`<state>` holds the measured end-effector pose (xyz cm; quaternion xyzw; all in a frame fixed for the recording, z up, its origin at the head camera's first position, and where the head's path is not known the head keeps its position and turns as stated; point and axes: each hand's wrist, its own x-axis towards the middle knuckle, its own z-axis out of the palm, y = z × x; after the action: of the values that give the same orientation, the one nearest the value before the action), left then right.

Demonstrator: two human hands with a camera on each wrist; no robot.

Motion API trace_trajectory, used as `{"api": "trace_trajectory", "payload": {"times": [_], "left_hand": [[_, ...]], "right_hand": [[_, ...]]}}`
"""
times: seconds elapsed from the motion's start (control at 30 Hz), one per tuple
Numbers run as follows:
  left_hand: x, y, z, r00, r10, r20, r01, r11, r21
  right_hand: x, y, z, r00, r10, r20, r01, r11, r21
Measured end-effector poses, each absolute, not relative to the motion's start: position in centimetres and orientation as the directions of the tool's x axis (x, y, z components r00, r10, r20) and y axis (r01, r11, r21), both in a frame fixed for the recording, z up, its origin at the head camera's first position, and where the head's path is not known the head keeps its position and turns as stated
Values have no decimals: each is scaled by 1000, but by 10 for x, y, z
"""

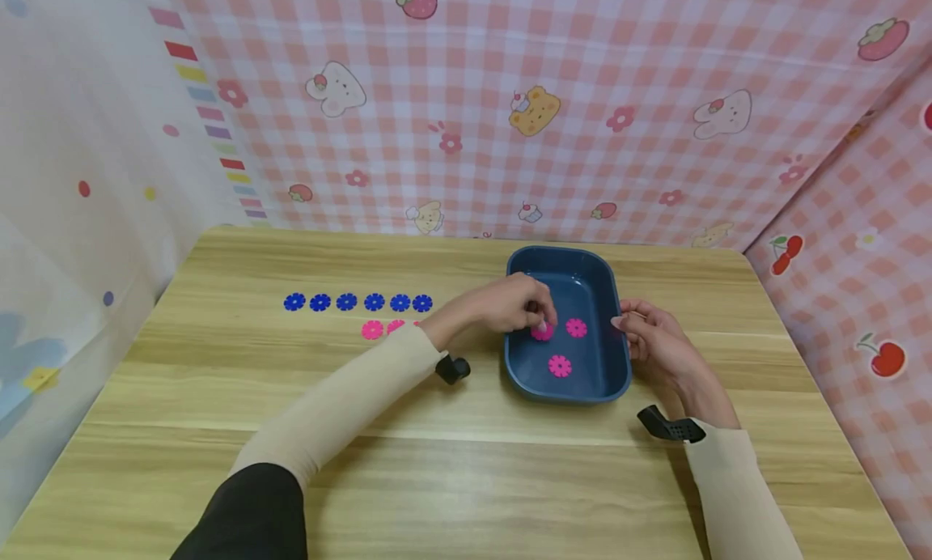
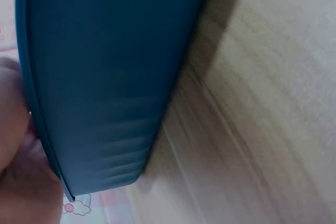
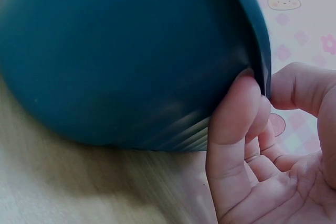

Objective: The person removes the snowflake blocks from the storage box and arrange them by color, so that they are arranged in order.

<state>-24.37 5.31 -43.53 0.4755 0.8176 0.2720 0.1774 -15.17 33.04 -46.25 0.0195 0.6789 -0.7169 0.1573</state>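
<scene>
A dark blue rectangular tub stands on the table, with pink notched plastic discs inside. My left hand reaches over its left rim, and the curled thumb and fingers pinch a pink disc low in the tub. Two other pink discs lie apart on the tub floor, one pink disc to the right and another pink disc nearer the front. On the tub's right side, my right hand grips the rim; in the right wrist view thumb and finger pinch the tub wall.
Left of the tub, several blue notched discs form a row on the wooden table. A shorter row of pink discs lies below them, partly hidden by the left forearm. A checked cloth hangs behind the table.
</scene>
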Motion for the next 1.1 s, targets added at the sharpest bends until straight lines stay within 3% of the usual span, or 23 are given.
{"api": "trace_trajectory", "payload": {"times": [0.2, 0.33, 0.43, 0.7, 1.1], "left_hand": [[-240, 38, -439, -634, 757, 158, 553, 301, 777], [-236, 24, -435, -720, 671, 180, 421, 215, 881], [-233, 16, -432, -746, 646, 162, 345, 166, 924], [-221, 6, -429, -787, 586, 192, 355, 175, 919], [-206, -21, -432, -881, 459, 113, 211, 168, 963]], "right_hand": [[-153, 328, -464, -947, -198, -254, 265, -28, -964], [-154, 328, -463, -950, -193, -244, 253, -24, -967], [-153, 329, -462, -954, -196, -227, 238, -34, -971], [-151, 334, -461, -947, -196, -253, 264, -30, -964], [-153, 334, -463, -944, -200, -262, 270, -16, -963]]}}
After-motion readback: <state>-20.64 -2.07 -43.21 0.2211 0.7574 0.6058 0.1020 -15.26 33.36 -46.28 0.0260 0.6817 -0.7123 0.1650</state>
